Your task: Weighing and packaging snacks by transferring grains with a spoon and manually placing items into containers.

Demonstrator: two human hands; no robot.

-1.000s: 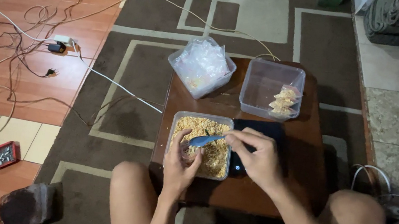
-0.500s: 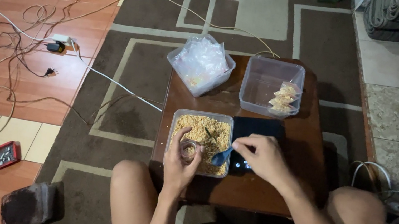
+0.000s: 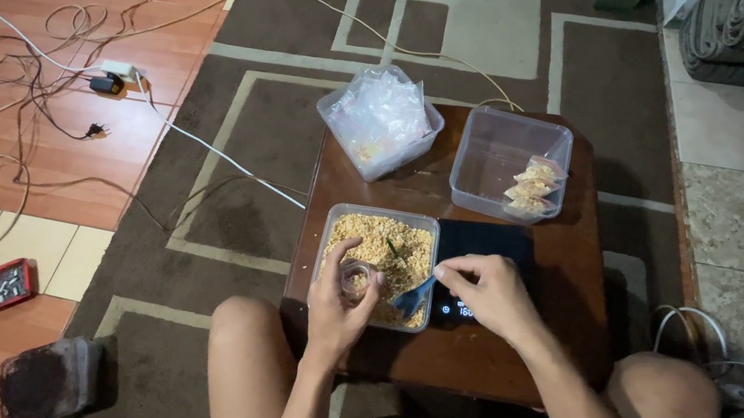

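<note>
Here, left hand (image 3: 339, 301) fingers holding small bag (image 3: 355, 278), right hand (image 3: 490, 293) gripping blue spoon (image 3: 412, 296), scale (image 3: 473, 273) alongside.

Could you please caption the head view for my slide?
Left hand holds a small bag over the snack tub; right hand scoops with a blue spoon.

Head camera looks steeply down — low wooden table (image 3: 571, 270) close, between the knees

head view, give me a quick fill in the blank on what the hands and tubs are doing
1. The right hand holds a ____ spoon over the tub of yellow crumbs.
2. The left hand holds a small clear ____ open above that tub.
3. The filled packets lie in the far ____ tub.
4. The black scale sits to the ____ of the crumb tub.

Missing words: blue; bag; right; right
</note>
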